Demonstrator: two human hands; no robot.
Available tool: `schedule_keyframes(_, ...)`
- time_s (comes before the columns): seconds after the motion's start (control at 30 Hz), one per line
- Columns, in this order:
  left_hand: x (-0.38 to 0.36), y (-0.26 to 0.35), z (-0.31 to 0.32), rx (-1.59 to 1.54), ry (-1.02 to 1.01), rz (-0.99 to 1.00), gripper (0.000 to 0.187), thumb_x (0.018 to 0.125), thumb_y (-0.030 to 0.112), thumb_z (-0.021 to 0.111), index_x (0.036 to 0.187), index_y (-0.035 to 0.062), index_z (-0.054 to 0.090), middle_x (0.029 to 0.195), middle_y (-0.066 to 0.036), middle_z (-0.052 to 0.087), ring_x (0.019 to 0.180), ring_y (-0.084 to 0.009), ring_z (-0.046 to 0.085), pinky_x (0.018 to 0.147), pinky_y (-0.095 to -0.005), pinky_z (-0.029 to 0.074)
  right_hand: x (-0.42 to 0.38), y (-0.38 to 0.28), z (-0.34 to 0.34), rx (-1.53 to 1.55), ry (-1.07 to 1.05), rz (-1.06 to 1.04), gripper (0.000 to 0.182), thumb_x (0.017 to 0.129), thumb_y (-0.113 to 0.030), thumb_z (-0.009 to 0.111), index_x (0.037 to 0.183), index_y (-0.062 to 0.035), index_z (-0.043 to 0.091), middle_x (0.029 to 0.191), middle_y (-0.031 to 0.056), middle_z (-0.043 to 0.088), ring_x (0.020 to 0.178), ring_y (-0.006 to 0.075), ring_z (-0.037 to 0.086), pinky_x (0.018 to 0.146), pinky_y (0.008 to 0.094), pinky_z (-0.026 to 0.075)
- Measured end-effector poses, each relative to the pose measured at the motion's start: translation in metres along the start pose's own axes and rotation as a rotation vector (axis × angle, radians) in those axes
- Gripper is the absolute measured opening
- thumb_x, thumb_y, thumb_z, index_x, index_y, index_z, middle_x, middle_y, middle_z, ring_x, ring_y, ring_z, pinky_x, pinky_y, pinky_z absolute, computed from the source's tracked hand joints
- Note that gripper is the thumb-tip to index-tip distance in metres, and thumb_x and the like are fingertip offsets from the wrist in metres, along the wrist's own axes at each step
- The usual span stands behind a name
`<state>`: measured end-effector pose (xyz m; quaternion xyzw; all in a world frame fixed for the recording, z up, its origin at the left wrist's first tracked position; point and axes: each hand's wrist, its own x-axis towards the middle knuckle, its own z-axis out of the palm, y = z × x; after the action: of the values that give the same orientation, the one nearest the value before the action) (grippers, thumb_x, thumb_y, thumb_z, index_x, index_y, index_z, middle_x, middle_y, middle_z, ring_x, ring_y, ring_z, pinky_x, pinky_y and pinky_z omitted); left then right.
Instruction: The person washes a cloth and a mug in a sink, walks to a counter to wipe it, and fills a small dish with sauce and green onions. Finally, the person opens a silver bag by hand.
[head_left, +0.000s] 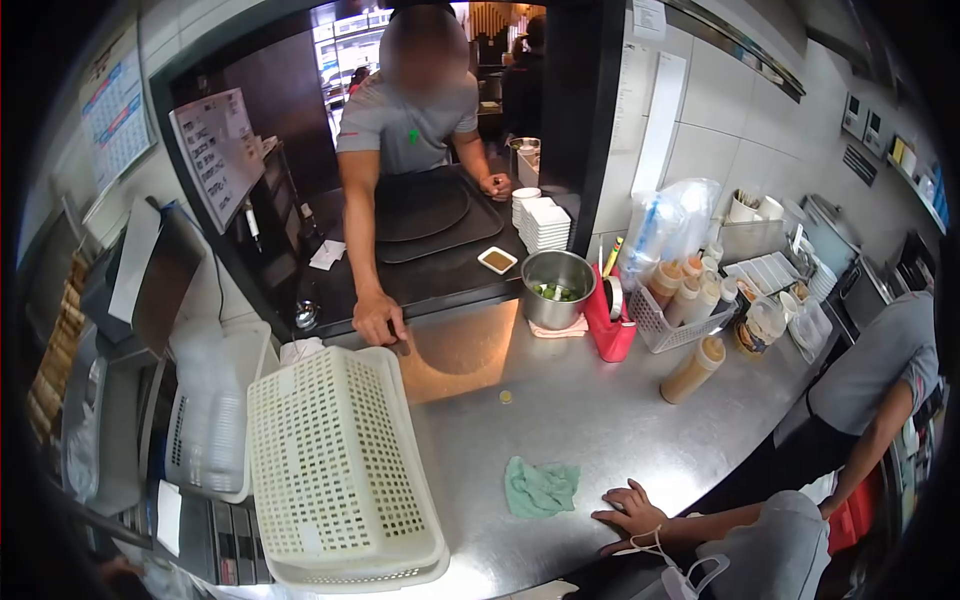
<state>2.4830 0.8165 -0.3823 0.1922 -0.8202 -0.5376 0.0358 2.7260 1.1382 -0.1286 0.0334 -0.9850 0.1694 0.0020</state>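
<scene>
My right hand rests on the steel counter, reaching in from the lower right with its fingers spread and nothing held. Just left of it, without touching, lies a crumpled green cloth. A white face mask hangs by its strings near my right forearm. My left hand cannot be seen. A pale perforated basket lies upside down on a light tray at the left. Farther up the counter is a small yellowish round item.
A co-worker leans through the hatch, one hand on its front edge, near black trays. A metal pot, red holder and sauce bottles stand toward the right. Another person is at far right.
</scene>
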Motion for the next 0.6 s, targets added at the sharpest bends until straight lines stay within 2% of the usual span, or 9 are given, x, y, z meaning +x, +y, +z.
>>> schedule_keyframes(0.1, -0.006, 0.001, 0.001, -0.053, -0.001, -0.028, 0.056, 0.081, 0.035, 0.053, 0.124, 0.0006, 0.041, 0.124, -0.018, 0.047, 0.116, -0.0321, 0.043, 0.096, -0.0396, 0.036, 0.0, 0.001, -0.002, 0.013, -0.021, 0.002, 0.072, 0.072, -0.065, 0.055, 0.124, -0.0165, 0.043, 0.119, 0.0175, 0.039, 0.119, 0.0319, 0.035, 0.103, 0.056, 0.014)
schedule_keyframes(0.3, -0.034, -0.004, 0.0, -0.277, -0.046, -0.133, 0.059, 0.081, 0.038, 0.052, 0.126, 0.0023, 0.039, 0.126, -0.017, 0.045, 0.117, -0.0317, 0.042, 0.097, -0.0409, 0.035, -0.001, -0.001, -0.004, -0.012, 0.047, -0.022, 0.072, 0.071, -0.064, 0.056, 0.122, -0.0157, 0.045, 0.117, 0.0169, 0.041, 0.117, 0.0313, 0.037, 0.101, 0.0561, 0.019)
schedule_keyframes(0.6, -0.114, -0.041, 0.001, -0.917, -0.239, -0.537, 0.062, 0.082, 0.042, 0.05, 0.13, 0.0048, 0.036, 0.129, -0.015, 0.042, 0.119, -0.0312, 0.04, 0.097, -0.0428, 0.034, -0.006, -0.001, -0.001, -0.073, 0.085, -0.068, 0.071, 0.07, -0.063, 0.059, 0.119, -0.0133, 0.047, 0.116, 0.0173, 0.041, 0.116, 0.0325, 0.037, 0.1, 0.0563, 0.021)
